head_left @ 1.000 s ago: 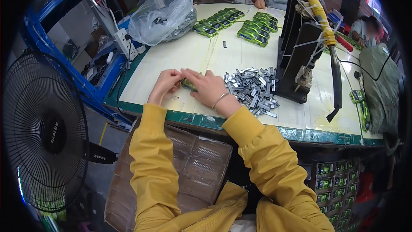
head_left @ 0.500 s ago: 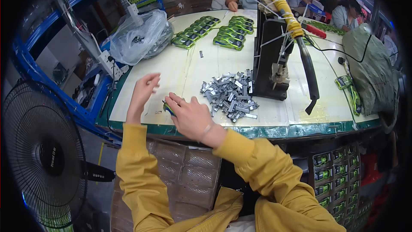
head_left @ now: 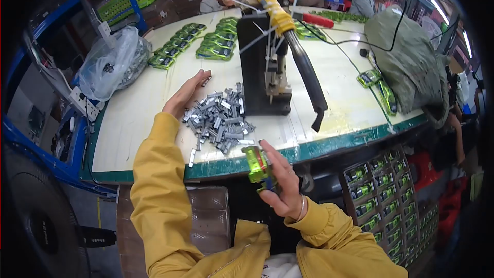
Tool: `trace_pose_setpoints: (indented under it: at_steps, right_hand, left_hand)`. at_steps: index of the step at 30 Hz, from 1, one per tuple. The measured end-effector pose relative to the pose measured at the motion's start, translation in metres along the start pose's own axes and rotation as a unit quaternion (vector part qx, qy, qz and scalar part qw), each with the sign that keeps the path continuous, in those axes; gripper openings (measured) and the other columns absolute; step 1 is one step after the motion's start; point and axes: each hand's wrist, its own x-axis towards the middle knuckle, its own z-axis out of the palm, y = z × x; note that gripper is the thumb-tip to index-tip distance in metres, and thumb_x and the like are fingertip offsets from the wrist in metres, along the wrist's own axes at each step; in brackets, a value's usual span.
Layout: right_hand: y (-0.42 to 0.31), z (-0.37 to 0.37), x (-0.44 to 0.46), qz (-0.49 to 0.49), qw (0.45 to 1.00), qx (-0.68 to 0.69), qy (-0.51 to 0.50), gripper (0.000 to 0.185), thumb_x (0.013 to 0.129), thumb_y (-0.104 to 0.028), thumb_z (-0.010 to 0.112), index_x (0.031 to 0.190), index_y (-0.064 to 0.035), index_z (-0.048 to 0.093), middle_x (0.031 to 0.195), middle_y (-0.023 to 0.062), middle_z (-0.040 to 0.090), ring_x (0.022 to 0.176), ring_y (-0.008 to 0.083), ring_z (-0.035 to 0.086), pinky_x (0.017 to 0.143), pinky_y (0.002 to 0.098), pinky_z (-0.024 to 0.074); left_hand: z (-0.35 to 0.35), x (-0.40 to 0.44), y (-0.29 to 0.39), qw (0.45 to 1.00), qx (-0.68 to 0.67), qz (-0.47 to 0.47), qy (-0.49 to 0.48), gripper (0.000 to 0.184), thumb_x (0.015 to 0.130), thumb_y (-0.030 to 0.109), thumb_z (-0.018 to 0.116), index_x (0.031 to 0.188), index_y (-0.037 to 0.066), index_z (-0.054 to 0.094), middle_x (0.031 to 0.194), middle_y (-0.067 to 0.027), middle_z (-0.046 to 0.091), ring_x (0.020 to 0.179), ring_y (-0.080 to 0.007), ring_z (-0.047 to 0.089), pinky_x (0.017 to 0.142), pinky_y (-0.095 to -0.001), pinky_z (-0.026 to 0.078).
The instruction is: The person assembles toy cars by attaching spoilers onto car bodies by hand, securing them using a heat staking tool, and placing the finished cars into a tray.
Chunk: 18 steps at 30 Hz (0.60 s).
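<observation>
My left hand [head_left: 186, 93] lies stretched out over the table at the left edge of a pile of grey metal clips [head_left: 218, 118], its fingers extended. A single small metal clip [head_left: 206, 81] shows right at its fingertips; whether the fingers touch it I cannot tell. In front of the table edge, my right hand [head_left: 284, 183] grips a bright green and dark plastic pack [head_left: 256, 164] between thumb and fingers. The pack is held tilted, and its far side is partly covered by the hand.
A black press with a long lever [head_left: 306, 67] stands right of the clips. Rows of green packs [head_left: 216, 46] lie behind, beside a clear plastic bag [head_left: 116, 64]. A grey-green cloth [head_left: 401, 56], a tray of packs [head_left: 370, 195] and a fan [head_left: 43, 221] flank me. People sit opposite.
My view has swung to the right. The right hand has drawn back from the table with the green pack, while the left hand has reached forward to the clips.
</observation>
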Motion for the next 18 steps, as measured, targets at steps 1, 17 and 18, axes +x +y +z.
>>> trace_pose_setpoints:
  at_steps: [1,17,18]
  right_hand:
    - [-0.002,-0.003,-0.011,0.066,0.996,0.053,0.015,0.056,0.074,-0.012,0.053,0.124,0.0034,0.033,0.128,0.0245,0.032,0.11,0.0348,0.043,0.091,0.0342,0.0333]
    - [-0.014,-0.052,-0.017,0.392,0.487,0.748,0.222,0.034,0.09,-0.031,0.031,0.103,-0.0072,0.052,0.094,0.0084,0.057,0.082,0.0278,0.057,0.054,0.0386,0.0522]
    - [-0.012,-0.054,-0.016,0.386,0.487,0.75,0.226,0.034,0.09,-0.031,0.031,0.103,-0.0072,0.052,0.094,0.0084,0.057,0.082,0.0278,0.057,0.054,0.0386,0.0522]
  left_hand:
    - [0.004,-0.007,0.0,1.0,-0.001,-0.005,-0.005,0.06,0.088,0.047,0.023,0.129,0.004,0.029,0.133,-0.012,0.031,0.125,-0.0221,0.024,0.103,-0.0307,0.013]
    - [0.067,-0.149,0.083,0.863,0.128,0.363,0.327,0.036,0.088,0.023,0.032,0.106,-0.004,0.048,0.108,-0.0145,0.051,0.107,-0.0238,0.044,0.095,-0.0331,0.029]
    - [0.071,-0.175,0.104,0.799,0.179,0.448,0.359,0.032,0.087,0.017,0.031,0.099,-0.005,0.05,0.1,-0.0143,0.054,0.1,-0.0246,0.048,0.092,-0.0346,0.033]
